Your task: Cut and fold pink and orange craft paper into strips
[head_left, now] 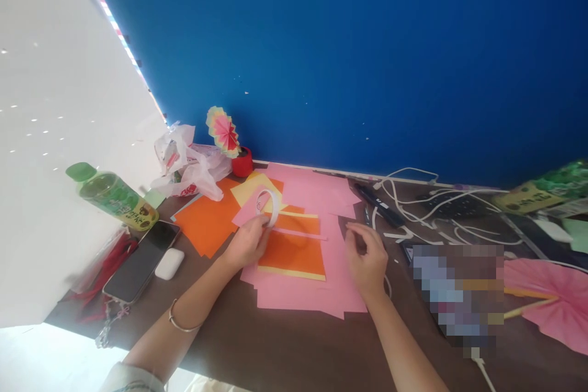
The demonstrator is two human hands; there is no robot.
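Observation:
My left hand [249, 241] grips a white roll of tape [274, 208] over the left edge of the stacked papers. Under it lies an orange sheet [294, 254] with yellow strips along its upper and lower edges, and a thin pink strip [307, 235] runs across its upper part. Pink sheets [303, 299] are spread beneath. My right hand [366, 251] hovers at the right edge of the pink paper, thumb and index finger brought close together; whether something small is between them cannot be made out.
At the left are a green bottle [114, 196], a phone [141, 262], a white case [169, 263] and a plastic bag [193, 165]. A paper flower [223, 131] stands behind. Right: white cables [413, 218], a blurred-out device [452, 297] and a pink paper fan [558, 300].

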